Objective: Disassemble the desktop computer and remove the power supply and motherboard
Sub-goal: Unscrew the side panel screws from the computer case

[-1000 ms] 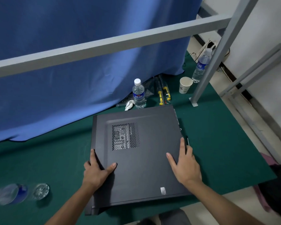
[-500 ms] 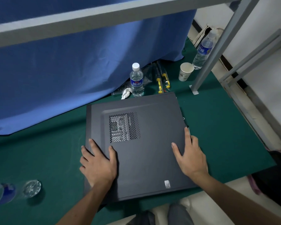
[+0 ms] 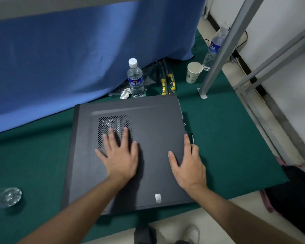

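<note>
A black desktop computer case (image 3: 153, 124) lies flat on its side on the green table mat (image 3: 227, 147), its side panel still on, with a perforated vent (image 3: 113, 124) in the upper left of the panel. My left hand (image 3: 121, 157) lies flat on the panel with fingers spread, its fingertips over the vent. My right hand (image 3: 187, 168) rests flat near the case's right edge, with the outer fingers over that edge. A thin black screwdriver tip (image 3: 192, 138) shows just beyond the right hand's fingers.
Behind the case stand a water bottle (image 3: 135, 80), yellow-handled screwdrivers (image 3: 167, 81) and a paper cup (image 3: 193, 72). A second bottle (image 3: 214, 48) stands by a grey metal frame post (image 3: 218, 53). A blue curtain (image 3: 77, 59) hangs at the back. A clear bottle lies at the left edge (image 3: 9, 197).
My left hand let go of the case's left edge and slid right onto the panel, up to the vent. The right hand stayed at the right edge.
</note>
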Motion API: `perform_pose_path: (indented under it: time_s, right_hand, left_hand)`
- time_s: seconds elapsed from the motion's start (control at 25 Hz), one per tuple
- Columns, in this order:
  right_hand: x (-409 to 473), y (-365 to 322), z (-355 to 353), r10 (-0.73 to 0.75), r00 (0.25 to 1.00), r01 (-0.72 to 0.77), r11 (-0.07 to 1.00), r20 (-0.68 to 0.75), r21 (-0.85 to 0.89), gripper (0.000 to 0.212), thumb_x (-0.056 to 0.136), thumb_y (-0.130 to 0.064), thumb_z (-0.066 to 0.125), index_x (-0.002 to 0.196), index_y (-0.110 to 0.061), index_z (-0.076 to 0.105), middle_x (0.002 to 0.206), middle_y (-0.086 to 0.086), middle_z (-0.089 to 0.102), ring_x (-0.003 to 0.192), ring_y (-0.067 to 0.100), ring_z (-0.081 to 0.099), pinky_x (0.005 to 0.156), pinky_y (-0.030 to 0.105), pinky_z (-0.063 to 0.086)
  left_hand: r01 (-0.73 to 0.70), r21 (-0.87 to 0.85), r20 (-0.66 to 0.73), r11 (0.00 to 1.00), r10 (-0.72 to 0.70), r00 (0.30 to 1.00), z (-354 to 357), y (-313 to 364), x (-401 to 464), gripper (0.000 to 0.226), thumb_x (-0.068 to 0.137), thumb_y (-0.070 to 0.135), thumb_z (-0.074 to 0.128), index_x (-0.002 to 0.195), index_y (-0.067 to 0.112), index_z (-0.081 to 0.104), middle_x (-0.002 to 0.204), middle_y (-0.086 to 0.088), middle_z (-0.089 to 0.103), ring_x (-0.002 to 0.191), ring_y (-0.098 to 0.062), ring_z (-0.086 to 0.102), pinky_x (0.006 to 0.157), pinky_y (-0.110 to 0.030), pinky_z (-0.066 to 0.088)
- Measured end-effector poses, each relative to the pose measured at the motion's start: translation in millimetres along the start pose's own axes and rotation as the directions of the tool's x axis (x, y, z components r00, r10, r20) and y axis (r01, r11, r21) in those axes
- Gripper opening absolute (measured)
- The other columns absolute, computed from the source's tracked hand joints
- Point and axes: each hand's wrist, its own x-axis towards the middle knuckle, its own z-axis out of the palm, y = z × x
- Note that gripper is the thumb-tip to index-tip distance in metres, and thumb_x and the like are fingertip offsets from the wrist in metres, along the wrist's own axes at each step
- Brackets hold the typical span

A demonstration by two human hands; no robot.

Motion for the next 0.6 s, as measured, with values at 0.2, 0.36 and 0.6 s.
perform_pose_path:
  time_s: [0.2, 0.36, 0.6]
  right_hand:
    - [2, 4, -3, 0.022, 1.000, -0.023, 0.997, 0.016, 0.069, 0.080, 0.090, -0.061, 0.041, 0.154, -0.031, 0.004, 0.140, 0.000, 0.035, 0.121, 0.025, 0.048, 0.091, 0.042, 0.049]
    - [6, 9, 2, 0.075, 0.997, -0.081, 0.971, 0.036, 0.227, 0.077, 0.093, -0.056, 0.044, 0.154, -0.024, 0.010, 0.147, 0.002, 0.042, 0.131, 0.024, 0.043, 0.103, 0.038, 0.041]
    - [1, 39, -9, 0.219, 0.912, -0.411, 0.508, 0.348, 0.757, 0.033, 0.092, -0.029, 0.066, 0.124, -0.024, 0.059, 0.125, -0.012, 0.063, 0.122, 0.007, 0.055, 0.103, 0.024, 0.042]
  left_hand:
    - [0.041, 0.076, -0.036, 0.996, -0.039, 0.999, 36, 78, 2, 0.072, 0.093, 0.067, 0.014, 0.156, 0.035, 0.003, 0.163, -0.018, -0.009, 0.148, -0.037, -0.017, 0.113, -0.065, -0.009]
    - [0.070, 0.126, -0.142, 0.990, -0.052, 0.988, 48, 77, 5, 0.079, 0.088, 0.070, 0.013, 0.157, 0.032, 0.008, 0.162, -0.022, 0.001, 0.148, -0.039, -0.008, 0.113, -0.065, -0.004]
    - [0.080, 0.129, -0.156, 0.988, -0.059, 0.986, 45, 78, 4, 0.078, 0.087, 0.070, 0.018, 0.156, 0.033, 0.012, 0.162, -0.020, 0.005, 0.149, -0.037, -0.004, 0.115, -0.063, 0.000]
